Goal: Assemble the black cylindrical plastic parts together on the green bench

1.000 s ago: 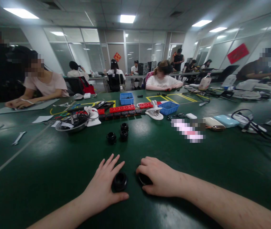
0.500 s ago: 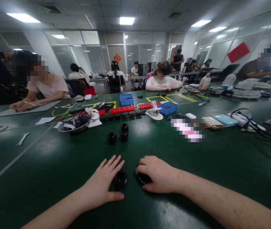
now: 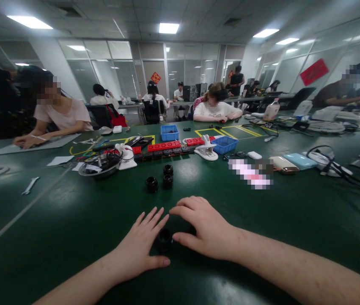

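Through my remote feed, a green worktop (image 3: 81,220) stretches away. My left hand (image 3: 140,243) is released, fingers fanned beside a black ring (image 3: 164,245). My right hand (image 3: 210,231), also unclenched, arches over a mostly hidden dark piece (image 3: 192,230), its thumb near the ring. Three similar black parts (image 3: 151,185) stand farther off, short of two blue baskets (image 3: 170,136).

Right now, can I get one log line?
left hand: open beside black ring | right hand: open, near same ring | three more rings: farther off
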The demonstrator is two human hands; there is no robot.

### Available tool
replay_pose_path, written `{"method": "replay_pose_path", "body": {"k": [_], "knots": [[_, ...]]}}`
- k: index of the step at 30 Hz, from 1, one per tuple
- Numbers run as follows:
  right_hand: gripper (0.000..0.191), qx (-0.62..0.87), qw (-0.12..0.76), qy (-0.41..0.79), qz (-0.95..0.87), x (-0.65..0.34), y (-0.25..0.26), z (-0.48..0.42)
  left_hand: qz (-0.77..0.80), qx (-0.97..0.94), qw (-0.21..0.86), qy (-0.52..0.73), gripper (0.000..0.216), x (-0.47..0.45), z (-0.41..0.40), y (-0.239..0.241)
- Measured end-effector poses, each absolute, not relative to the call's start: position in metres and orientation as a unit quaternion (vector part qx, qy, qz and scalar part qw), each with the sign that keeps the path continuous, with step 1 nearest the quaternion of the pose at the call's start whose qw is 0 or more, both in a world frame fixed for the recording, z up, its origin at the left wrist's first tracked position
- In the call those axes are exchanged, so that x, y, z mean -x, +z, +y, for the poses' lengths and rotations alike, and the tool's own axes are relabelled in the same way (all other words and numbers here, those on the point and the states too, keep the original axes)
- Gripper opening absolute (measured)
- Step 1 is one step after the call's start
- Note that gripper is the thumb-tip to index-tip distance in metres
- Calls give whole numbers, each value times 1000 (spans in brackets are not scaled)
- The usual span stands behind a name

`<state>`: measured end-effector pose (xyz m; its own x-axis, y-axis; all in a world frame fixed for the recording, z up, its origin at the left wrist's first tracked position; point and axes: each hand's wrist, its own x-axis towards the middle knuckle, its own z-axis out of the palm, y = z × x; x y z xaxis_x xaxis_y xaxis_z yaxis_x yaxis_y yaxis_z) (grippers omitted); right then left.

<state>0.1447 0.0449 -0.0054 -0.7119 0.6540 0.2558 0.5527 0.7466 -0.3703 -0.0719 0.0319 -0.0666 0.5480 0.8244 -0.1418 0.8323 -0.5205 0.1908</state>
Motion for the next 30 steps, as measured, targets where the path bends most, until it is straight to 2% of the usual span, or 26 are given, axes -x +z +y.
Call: {"method": "replay_pose_path", "body": {"k": [8, 15, 25, 30], "knots": [[51, 282, 99, 59, -952, -109, -3, 50, 471, -871, 137, 6, 89, 70, 31, -64], [28, 283, 4, 79, -956, -100, -7, 53, 486, -859, 158, -29, 87, 68, 32, -58], [32, 293, -12, 74, -953, -97, -7, 54, 509, -849, 143, -29, 100, 70, 32, -68], [34, 287, -9, 61, -956, -98, -9, 54, 519, -840, 150, -55, 99, 68, 31, -62]]}}
